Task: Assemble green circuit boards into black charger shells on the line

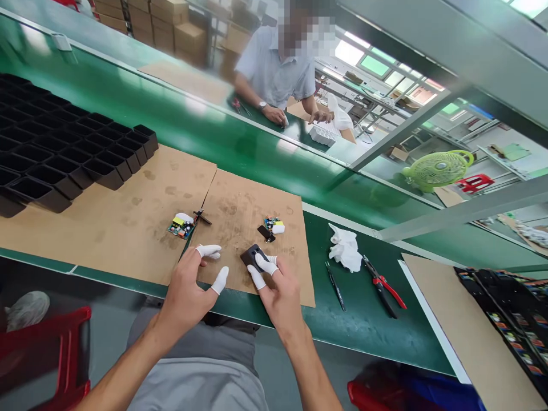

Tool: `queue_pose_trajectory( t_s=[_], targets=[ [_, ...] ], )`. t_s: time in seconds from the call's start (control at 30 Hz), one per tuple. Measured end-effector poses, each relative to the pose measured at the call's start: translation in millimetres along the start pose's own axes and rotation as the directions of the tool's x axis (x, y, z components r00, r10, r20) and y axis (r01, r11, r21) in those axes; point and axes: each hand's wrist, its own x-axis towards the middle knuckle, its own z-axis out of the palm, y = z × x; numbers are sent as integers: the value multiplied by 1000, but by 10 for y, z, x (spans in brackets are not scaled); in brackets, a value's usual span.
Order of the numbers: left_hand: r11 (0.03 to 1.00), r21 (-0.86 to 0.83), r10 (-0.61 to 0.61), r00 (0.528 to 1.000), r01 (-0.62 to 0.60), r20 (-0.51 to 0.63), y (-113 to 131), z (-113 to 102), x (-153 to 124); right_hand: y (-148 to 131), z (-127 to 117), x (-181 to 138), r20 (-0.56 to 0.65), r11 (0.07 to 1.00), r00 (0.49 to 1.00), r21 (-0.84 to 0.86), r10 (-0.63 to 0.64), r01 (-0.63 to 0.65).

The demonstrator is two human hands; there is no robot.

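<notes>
Right hand pinching small black plastic casing near front edge of brown cardboard sheet; left hand spread, empty. Risk: slipping from fingertips, falling off edge.

We see matt brown cardboard sheets on a glossy green desk, beside a black plastic tray.

Bare cardboard lies open left of the hands; boards and sit ahead, trays block far left, pliers right.

one head-worn view, tilted, looking forward and down, close over the workbench.
</notes>
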Motion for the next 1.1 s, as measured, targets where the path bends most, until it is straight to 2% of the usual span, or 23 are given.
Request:
queue_pose_trajectory(
  t_s=[0.1,0.2,0.27,0.4,0.53,0.63,0.7,0.73,0.8,0.83,0.87,0.9,0.97,1.1],
  targets=[
    [1000,2,-17,1000,17,3,10,2,17,-9,-46,42,-7,1000,1000,19,20,-19],
    [1000,11,-17,1000,17,7,29,2,34,-84,-126,73,-88,998,995,38,56,-53],
    [1000,14,-18,1000,17,11,38,0,39,-131,-149,70,-124,992,986,67,115,-107],
    [1000,18,-25,1000,25,17,33,-5,37,-116,-65,10,-73,956,963,162,259,-244],
    [999,23,-24,1000,23,20,23,-12,34,-61,64,-60,-88,872,900,303,427,-384],
    [1000,17,-14,1000,14,22,26,-15,29,-113,125,-79,-138,769,815,448,563,-456],
    [1000,18,-5,1000,4,23,26,-15,19,-190,145,-73,-120,651,742,584,660,-485],
    [1000,22,-1,1000,1,22,24,-14,13,-232,150,-65,-77,544,693,683,717,-488],
    [999,35,8,1000,-8,18,16,-9,0,-309,150,-43,65,251,591,864,804,-437],
    [999,41,12,1000,-13,15,11,-5,-5,-340,145,-30,140,107,555,915,820,-390],
    [999,46,16,1000,-16,12,7,-2,-9,-363,138,-16,198,2,535,937,821,-349],
    [999,50,20,1000,-20,10,5,1,-11,-380,129,-3,228,-49,530,943,817,-330],
    [998,56,24,1000,-24,7,4,6,-13,-400,109,21,245,-77,534,945,809,-318],
    [997,67,27,1000,-28,10,10,7,-12,-408,84,55,209,-30,547,947,811,-319]
  ],
)
